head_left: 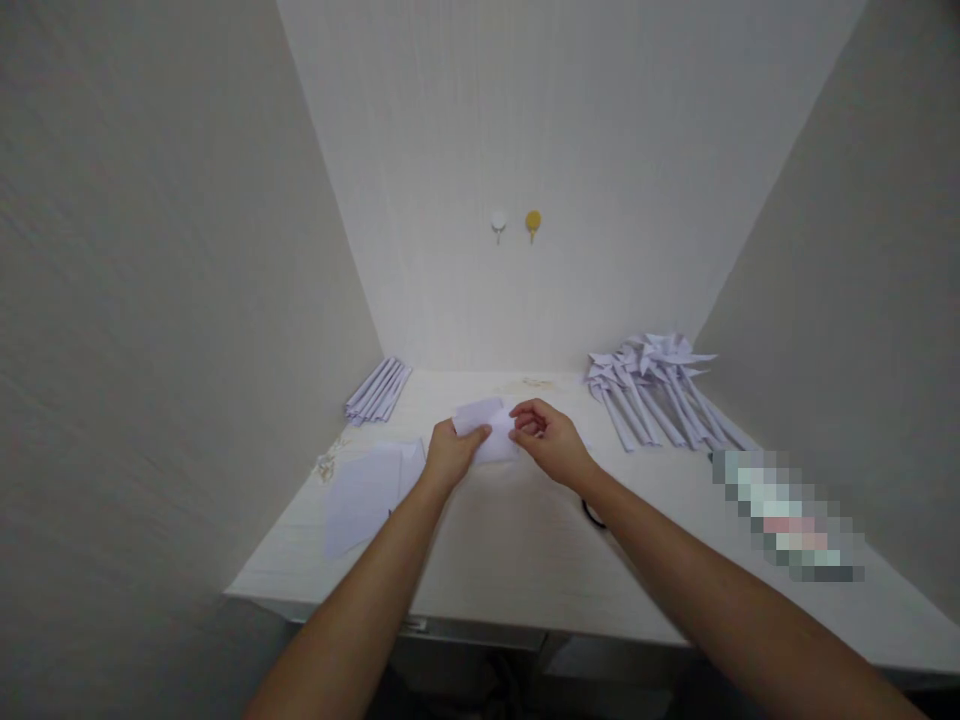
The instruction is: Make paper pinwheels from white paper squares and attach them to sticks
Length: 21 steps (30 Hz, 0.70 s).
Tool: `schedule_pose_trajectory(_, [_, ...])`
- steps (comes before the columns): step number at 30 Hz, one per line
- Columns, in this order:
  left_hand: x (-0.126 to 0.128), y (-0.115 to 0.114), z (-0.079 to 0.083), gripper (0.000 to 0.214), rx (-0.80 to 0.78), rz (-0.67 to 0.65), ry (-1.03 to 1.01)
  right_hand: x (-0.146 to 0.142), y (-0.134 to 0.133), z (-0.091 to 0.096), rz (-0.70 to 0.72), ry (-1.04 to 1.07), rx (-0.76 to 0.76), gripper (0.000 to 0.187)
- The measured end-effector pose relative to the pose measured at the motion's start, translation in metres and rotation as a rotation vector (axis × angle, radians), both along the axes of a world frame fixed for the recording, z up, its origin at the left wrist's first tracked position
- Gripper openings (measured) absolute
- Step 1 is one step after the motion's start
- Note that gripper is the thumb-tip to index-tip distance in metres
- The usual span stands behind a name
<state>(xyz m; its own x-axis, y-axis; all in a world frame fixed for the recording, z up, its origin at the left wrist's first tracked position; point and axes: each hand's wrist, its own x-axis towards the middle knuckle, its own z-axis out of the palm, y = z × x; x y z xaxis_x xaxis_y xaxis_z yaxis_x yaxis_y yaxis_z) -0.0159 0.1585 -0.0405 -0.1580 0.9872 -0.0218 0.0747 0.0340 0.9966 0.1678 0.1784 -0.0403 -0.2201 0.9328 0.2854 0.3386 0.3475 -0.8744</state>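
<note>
Both my hands are over the middle of the white table, around a white sheet of paper (495,447). My left hand (451,451) grips its left side, thumb on top. Part of the sheet stands up or is folded over near the thumb. At the right edge, my right hand (551,440) has its fingers curled and the thumb and fingertips pinched on the paper. Left of my left forearm lie several loose white sheets (364,495). A dark ring-shaped handle (593,514) shows partly from under my right forearm.
Rolled paper sticks (379,390) lie in a row at the back left. Several paper pinwheels (652,375) are piled at the back right. A pixelated object (787,520) lies at the right. Two hooks, one white (499,222), one yellow (533,221), hang on the back wall.
</note>
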Motion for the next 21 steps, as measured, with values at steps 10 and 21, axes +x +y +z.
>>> schedule_pose_trajectory(10, [-0.093,0.02,0.026,0.034,0.345,0.56,-0.124,-0.047,0.028,0.013,0.147,-0.564,0.022,0.011])
schedule_pose_trajectory(21, [-0.15,-0.01,0.02,0.037,0.421,0.779,-0.058,-0.126,0.029,0.023,0.333,-1.125,-0.118,0.033])
